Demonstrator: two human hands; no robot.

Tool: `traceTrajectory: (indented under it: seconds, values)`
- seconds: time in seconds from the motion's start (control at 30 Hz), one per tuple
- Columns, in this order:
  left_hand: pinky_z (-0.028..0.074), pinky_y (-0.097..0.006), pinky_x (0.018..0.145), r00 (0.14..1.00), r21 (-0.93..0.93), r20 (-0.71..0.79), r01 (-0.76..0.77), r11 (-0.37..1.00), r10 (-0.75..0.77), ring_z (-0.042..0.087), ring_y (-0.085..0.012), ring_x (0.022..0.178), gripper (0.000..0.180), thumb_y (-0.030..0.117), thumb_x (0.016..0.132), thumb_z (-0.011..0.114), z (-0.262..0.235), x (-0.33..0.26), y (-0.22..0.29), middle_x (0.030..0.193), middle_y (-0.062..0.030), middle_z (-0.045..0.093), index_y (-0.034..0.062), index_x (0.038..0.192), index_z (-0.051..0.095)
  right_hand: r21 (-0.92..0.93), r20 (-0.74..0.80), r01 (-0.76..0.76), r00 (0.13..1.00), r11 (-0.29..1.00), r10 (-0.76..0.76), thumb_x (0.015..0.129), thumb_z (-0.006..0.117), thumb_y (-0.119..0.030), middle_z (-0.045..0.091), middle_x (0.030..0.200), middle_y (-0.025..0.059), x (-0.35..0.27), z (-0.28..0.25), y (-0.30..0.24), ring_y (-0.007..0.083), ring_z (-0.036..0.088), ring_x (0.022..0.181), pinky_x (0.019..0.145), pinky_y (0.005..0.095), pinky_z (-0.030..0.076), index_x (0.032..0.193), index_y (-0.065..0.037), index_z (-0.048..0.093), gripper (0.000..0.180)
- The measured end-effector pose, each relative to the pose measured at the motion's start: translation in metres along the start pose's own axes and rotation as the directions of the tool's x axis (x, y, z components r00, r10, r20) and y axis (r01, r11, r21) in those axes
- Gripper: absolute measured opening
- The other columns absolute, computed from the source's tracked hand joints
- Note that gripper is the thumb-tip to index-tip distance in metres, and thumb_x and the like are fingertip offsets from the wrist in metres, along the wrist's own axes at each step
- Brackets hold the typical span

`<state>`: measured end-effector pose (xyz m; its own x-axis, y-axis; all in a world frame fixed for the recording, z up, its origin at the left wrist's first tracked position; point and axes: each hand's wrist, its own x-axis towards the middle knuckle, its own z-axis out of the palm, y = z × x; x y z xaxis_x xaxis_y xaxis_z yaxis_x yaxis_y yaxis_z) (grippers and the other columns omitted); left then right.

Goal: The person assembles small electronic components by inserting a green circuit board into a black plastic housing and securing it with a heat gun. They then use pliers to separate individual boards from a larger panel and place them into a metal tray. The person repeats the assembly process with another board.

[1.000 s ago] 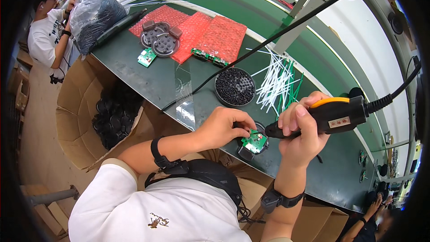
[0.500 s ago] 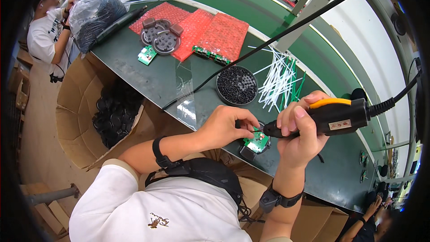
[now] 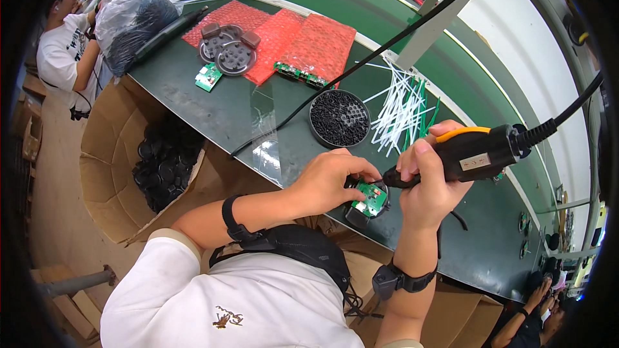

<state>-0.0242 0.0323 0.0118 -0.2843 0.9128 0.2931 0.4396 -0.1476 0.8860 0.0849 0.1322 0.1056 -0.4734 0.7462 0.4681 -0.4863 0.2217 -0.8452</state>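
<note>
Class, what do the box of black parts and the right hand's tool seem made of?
Box: matte cardboard, most likely, judging by its brown, creased walls. Tool in the right hand: probably satin black plastic, given its smooth, moulded-looking casing.

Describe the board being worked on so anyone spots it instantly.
On the dark table, find the corded black tool in the right hand. By its tip is the green circuit board. Unlike other boards, it sits right beside the left hand.

Tan flr point(image 3: 58, 174) L, dk grn workbench point(image 3: 216, 113) mid, gry post point(image 3: 435, 33) behind
</note>
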Motion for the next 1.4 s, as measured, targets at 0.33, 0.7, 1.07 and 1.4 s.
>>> traceTrajectory:
  seconds: [0.33, 0.7, 1.07, 1.4]
  values:
    - [0.056, -0.038, 0.084, 0.999, 0.038, 0.024, 0.039, 0.999, -0.040, 0.070, -0.0252, 0.093, 0.045, 0.007, 0.071, 0.088, -0.001, 0.001, -0.001, 0.100, -0.0068, 0.076, 0.0078, 0.114, 0.074, -0.024, 0.005, -0.006, 1.000, 1.000, 0.006, 0.087, 0.068, 0.009, 0.058, 0.076, 0.0071, -0.001, -0.004, 0.013, 0.0104, 0.053, 0.050, 0.046, 0.0245, 0.043, 0.112, 0.002, 0.055, 0.029]
    - [0.055, -0.041, 0.083, 1.000, 0.065, 0.016, 0.020, 0.998, -0.021, 0.068, -0.0263, 0.091, 0.046, 0.008, 0.070, 0.088, 0.001, 0.000, -0.002, 0.101, -0.0059, 0.076, 0.0091, 0.113, 0.073, -0.132, 0.001, 0.000, 1.000, 0.991, 0.000, 0.087, 0.064, 0.005, 0.052, 0.064, 0.0056, -0.006, 0.003, 0.015, 0.0126, 0.048, 0.046, 0.047, 0.0283, 0.043, 0.103, 0.000, 0.053, 0.020]
    - [0.056, -0.040, 0.081, 1.000, 0.100, -0.017, -0.008, 0.995, 0.010, 0.069, -0.0277, 0.088, 0.048, 0.008, 0.069, 0.088, 0.002, -0.002, 0.001, 0.099, -0.0101, 0.072, 0.0071, 0.113, 0.071, -0.111, 0.043, 0.035, 0.999, 0.993, -0.031, 0.085, 0.067, 0.012, 0.063, 0.089, 0.0080, -0.021, -0.009, 0.018, 0.0114, 0.061, 0.068, 0.058, 0.0260, 0.052, 0.107, 0.001, 0.056, 0.027]
    - [0.055, -0.033, 0.077, 0.998, 0.006, -0.010, 0.057, 0.998, -0.057, 0.070, -0.0188, 0.089, 0.055, 0.005, 0.069, 0.090, 0.000, -0.001, 0.000, 0.097, -0.0074, 0.073, 0.0048, 0.121, 0.070, -0.737, 0.048, 0.060, 0.998, 0.673, -0.036, 0.092, 0.075, -0.017, 0.066, 0.095, 0.0164, 0.009, -0.037, -0.004, 0.0323, 0.067, 0.085, 0.079, 0.0416, 0.054, 0.112, 0.004, 0.060, 0.033]
